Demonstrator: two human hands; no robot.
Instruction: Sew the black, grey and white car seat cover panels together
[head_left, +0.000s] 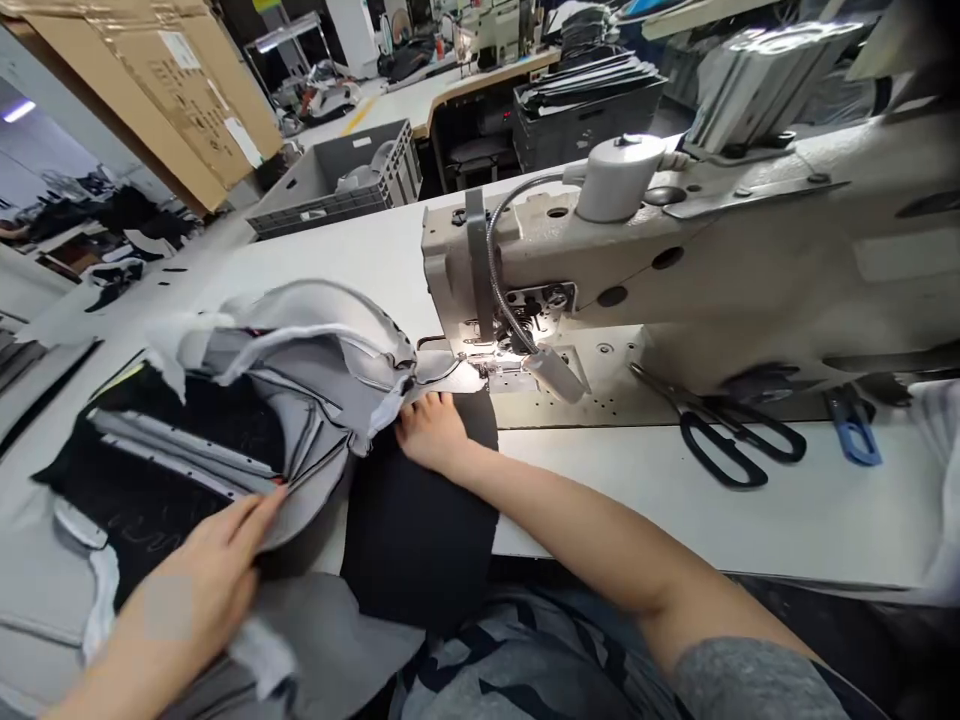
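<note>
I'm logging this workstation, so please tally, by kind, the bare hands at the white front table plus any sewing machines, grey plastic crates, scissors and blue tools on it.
Bare hands: 2 (left hand, right hand)
Off-white metal sewing machine: 1
Grey plastic crate: 1
Black-handled metal scissors: 1
Blue plastic-handled tool: 1
Total: 6

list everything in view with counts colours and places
sewing machine: one, off-white, right
lamp: one, white, machine front
scissors: one pair, black-handled, right of lamp
blue tool: one, blue, far right
grey cloth: several, grey, left
black cloth: at least two, black, left and centre
crates: two, grey, behind
cardboard box: one, brown, upper left
table: one, white, under machine
background clutter: uncountable, mixed, behind
left hand: one, bare, at grey cloth
right hand: one, bare, on black cloth
</note>
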